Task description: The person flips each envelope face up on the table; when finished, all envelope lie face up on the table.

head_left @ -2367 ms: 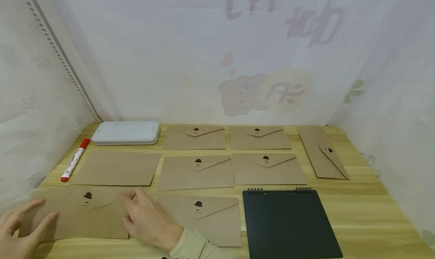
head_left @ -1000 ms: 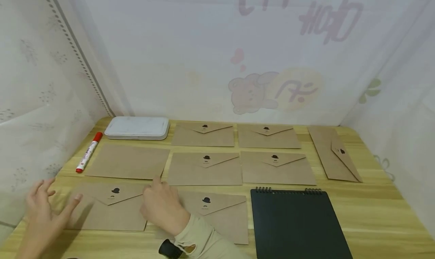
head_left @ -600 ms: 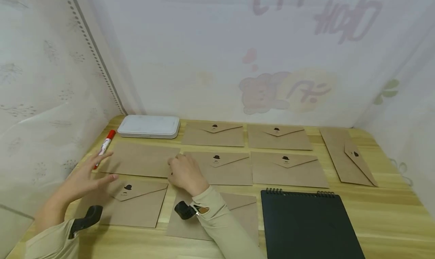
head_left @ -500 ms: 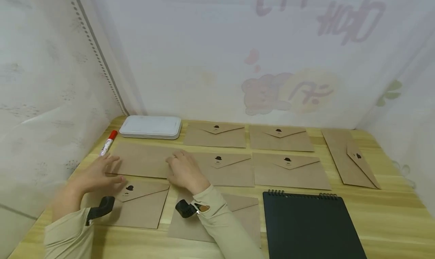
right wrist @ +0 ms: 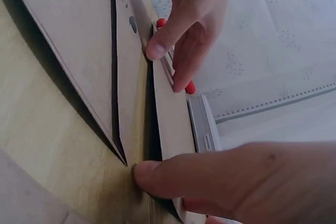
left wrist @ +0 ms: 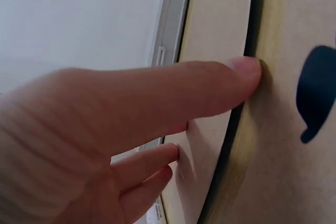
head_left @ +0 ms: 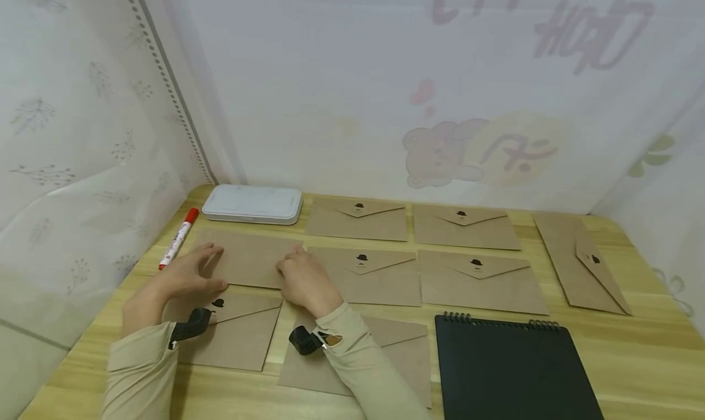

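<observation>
A plain brown envelope [head_left: 250, 258], no flap showing, lies in the left part of the table between both hands. At its left end is my left hand [head_left: 184, 279], fingers fairly straight on the paper and thumb extended to the near edge, as the left wrist view shows. My right hand [head_left: 308, 282] grips the right end, fingers bent over it; in the right wrist view its thumb [right wrist: 149, 176] is at the near corner. A dark shadow runs under the envelope's near edge. Just in front lies an envelope with a hat print [head_left: 242, 340], partly under my left wrist.
Several more hat-print envelopes lie in rows to the right, one [head_left: 584, 264] turned sideways. A red-capped marker [head_left: 179, 239] and a white case [head_left: 252, 204] sit at the back left. A black spiral-bound pad [head_left: 518, 371] lies front right. Printed cloth [head_left: 330, 89] walls the table.
Both hands have left the hat-print envelope at the front left and moved back to the ends of the plain one. The head view has turned left.
</observation>
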Demonstrator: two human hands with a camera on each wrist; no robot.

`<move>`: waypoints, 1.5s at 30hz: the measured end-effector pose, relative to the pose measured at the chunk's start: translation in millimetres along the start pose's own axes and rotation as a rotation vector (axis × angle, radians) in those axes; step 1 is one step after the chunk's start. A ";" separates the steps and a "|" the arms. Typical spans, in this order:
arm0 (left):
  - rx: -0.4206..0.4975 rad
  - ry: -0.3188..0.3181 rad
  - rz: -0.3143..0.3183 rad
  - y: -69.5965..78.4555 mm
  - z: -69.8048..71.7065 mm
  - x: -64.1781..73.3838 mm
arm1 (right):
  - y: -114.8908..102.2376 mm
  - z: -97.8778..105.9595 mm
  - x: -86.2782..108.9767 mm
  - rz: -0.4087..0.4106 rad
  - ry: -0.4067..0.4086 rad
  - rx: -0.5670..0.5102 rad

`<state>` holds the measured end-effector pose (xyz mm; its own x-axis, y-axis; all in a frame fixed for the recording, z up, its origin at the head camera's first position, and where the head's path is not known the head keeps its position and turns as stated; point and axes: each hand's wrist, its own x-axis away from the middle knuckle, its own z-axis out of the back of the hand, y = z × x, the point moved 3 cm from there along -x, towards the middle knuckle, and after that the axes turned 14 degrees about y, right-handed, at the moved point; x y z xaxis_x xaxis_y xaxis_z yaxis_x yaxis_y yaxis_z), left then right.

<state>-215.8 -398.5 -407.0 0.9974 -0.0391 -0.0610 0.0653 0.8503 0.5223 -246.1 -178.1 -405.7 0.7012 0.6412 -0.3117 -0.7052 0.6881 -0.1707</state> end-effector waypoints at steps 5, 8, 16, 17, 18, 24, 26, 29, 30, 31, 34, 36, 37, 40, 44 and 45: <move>0.024 -0.015 0.018 1.4 1.3 -1.6 | 1.7 3.4 1.7 0.008 0.034 -0.096; 0.046 -0.014 0.016 0.9 2.5 -1.7 | 2.7 4.5 3.0 -0.034 0.009 -0.159; 0.058 0.035 -0.005 -7.4 7.8 1.3 | 12.5 3.8 6.1 -0.157 0.038 -0.320; 0.070 0.036 0.001 -8.4 8.5 1.8 | 14.0 4.1 6.5 -0.167 0.043 -0.336; 0.078 0.035 0.002 -9.2 9.2 2.1 | 14.9 4.5 6.7 -0.172 0.050 -0.344; 0.077 0.063 -0.008 -12.2 11.7 3.6 | 15.8 6.4 7.9 -0.164 0.046 -0.384; 0.066 0.103 -0.010 -14.2 12.4 3.1 | 16.6 8.5 8.1 -0.146 0.049 -0.397; 0.054 0.185 -0.018 -18.1 13.7 1.8 | 18.4 13.3 8.1 -0.100 0.063 -0.415; 0.048 0.218 -0.018 -19.2 14.1 1.4 | 18.8 15.0 8.1 -0.078 0.074 -0.415; 0.040 0.252 -0.017 -20.3 14.5 1.2 | 18.8 16.3 8.0 -0.056 0.086 -0.421; 0.032 0.322 -0.011 -23.4 14.6 1.2 | 17.3 18.5 7.2 0.027 0.154 -0.410; 0.027 0.351 0.004 -24.8 14.5 1.4 | 15.2 18.8 6.7 0.086 0.209 -0.393; 0.028 0.358 0.013 -25.5 14.3 1.5 | 14.0 18.7 6.3 0.114 0.239 -0.385; 0.025 0.383 0.031 -26.3 13.6 1.1 | 11.5 18.7 6.0 0.165 0.326 -0.360; 0.018 0.411 0.042 -25.1 13.2 0.3 | 11.6 16.4 6.7 0.189 0.392 -0.312; 0.015 0.412 0.044 -24.5 13.0 0.0 | 12.1 15.5 7.1 0.192 0.399 -0.290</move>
<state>-217.0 -426.1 -408.8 0.9035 0.2125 -0.3721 0.0267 0.8387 0.5439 -248.0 -160.0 -395.5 0.5017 0.5283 -0.6850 -0.8569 0.4122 -0.3096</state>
